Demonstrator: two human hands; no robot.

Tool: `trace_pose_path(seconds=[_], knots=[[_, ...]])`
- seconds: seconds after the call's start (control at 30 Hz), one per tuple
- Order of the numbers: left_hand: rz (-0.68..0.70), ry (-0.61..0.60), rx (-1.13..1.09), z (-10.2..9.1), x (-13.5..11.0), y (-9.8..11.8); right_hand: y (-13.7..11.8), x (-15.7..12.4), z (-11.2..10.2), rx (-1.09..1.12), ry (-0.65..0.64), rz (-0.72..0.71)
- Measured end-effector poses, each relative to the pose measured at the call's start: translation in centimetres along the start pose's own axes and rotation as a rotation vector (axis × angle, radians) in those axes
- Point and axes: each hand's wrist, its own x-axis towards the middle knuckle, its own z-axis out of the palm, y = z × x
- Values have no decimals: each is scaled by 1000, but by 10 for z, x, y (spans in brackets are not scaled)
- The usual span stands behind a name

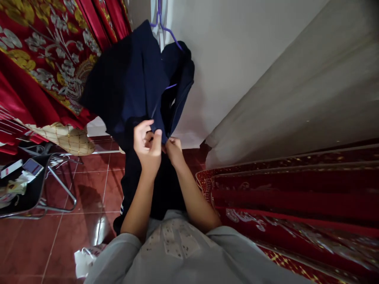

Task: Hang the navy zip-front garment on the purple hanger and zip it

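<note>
A dark navy jacket (130,86) hangs open at the front on a purple hanger (160,23) against the wall. My left hand (147,146) is at the lower front of the jacket, its fingers curled and its thumb up against the cloth edge. Just to its right, my right hand (174,150) pinches the bottom of the front opening, fingertips closed on the fabric. The exact bit of cloth between the fingers is partly hidden by the hands.
Red embroidered drapery (59,47) hangs on the left, with more red fabric (281,193) at the right. A black folding chair (44,173) holds a phone (33,167) and small items. Red tiles (89,173) cover the floor, where a white bag (84,260) lies.
</note>
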Motion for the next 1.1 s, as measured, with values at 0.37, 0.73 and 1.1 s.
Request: trace_pose_path(seconds=[0.37, 0.73, 1.1], knots=[[-110, -402, 315, -30, -16, -24, -27, -34, -18, 91, -32, -134], [12, -385, 334, -19, -23, -46, -35, -28, -31, 114, -153, -60], [38, -326, 435, -26, -20, -56, -79, 10, -31, 329, -235, 40]])
